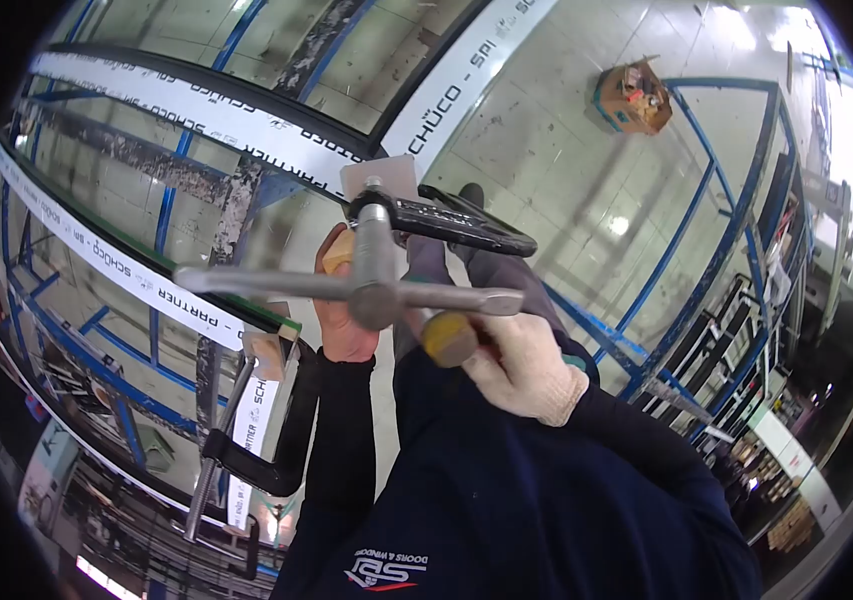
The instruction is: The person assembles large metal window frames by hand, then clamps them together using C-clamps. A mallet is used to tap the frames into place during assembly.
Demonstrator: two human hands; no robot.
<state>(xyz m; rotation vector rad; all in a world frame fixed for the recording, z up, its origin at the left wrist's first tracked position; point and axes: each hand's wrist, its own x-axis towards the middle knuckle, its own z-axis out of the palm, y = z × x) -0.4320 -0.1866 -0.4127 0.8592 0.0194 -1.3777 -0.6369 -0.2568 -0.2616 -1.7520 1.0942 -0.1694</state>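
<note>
A black G-clamp (466,226) with a grey screw and a long T-bar handle (446,297) stands close to the camera, its end at a flat beige pad (378,176) on the frame corner. Behind the screw, my bare left hand (346,325) is curled round a small beige block (338,250); the clamp partly hides it. My right hand (531,370), in a white knit glove, is closed on a tool with a round yellow-and-grey end (449,338). The rest of that tool is hidden. Another G-clamp (266,470) grips the lower-left profile over a pad.
Dark profiles with white printed film (186,100) lie across blue steel stands at left. A cardboard box (634,97) with contents sits on the tiled floor (546,130). A blue metal rack (736,215) stands at right, beside stacked profiles (726,345).
</note>
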